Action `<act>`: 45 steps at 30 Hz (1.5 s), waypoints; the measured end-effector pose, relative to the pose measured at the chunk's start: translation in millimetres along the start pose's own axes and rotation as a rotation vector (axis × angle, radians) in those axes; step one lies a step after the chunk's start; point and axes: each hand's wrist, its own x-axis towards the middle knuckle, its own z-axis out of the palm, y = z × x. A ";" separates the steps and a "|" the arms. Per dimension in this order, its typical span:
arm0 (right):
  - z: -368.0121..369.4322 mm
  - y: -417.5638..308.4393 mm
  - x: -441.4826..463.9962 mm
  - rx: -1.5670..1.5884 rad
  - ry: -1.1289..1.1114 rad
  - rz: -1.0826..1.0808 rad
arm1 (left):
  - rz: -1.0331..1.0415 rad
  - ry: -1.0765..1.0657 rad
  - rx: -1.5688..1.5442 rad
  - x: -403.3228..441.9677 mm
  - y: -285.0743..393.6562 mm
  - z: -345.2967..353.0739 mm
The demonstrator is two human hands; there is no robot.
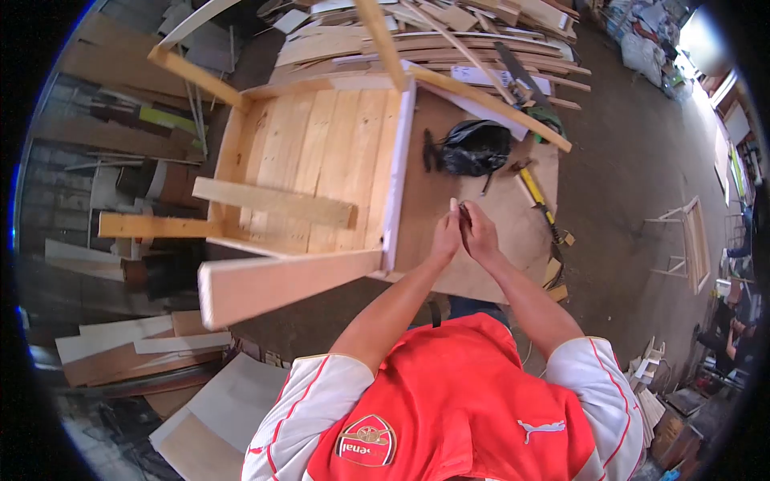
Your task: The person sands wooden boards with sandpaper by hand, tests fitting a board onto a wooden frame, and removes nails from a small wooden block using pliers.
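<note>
My left hand (447,236) and my right hand (480,233) are brought together above a wooden worktop (513,264). Their fingers are closed, and a small dark item shows between them, too little of it to name. Just beyond lies a black plastic bag (475,147). A hammer (536,192) with a yellow and black handle rests to the right of my hands. On the left, an upturned wooden table frame (321,152) has its legs sticking up, with a loose board (273,202) across it.
A handsaw (521,76) and stacked planks (449,40) are at the far side. Offcuts (160,353) lie on the left floor. Another wooden frame (696,244) stands at the right, and a person (731,337) is at the far right edge.
</note>
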 end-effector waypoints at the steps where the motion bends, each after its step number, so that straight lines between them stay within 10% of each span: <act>1: 3.3 -12.7 -14.5 0.069 -0.007 -0.047 | 0.004 -0.028 -0.018 -12.4 -6.0 -12.8; 12: 168.4 -148.9 -186.9 0.285 -0.206 -0.117 | 0.013 -0.159 -0.109 -169.1 -58.7 -278.2; 23: 320.6 -291.3 -38.9 -0.093 -0.329 -0.099 | 0.036 0.493 -0.167 -137.3 72.8 -463.8; 35: 498.8 -269.1 137.5 -0.422 -0.499 -0.008 | -0.072 0.531 -0.155 -24.2 114.4 -593.6; 45: 447.2 -297.6 138.4 -0.346 -0.412 0.078 | -0.102 0.705 -0.321 36.1 161.8 -651.7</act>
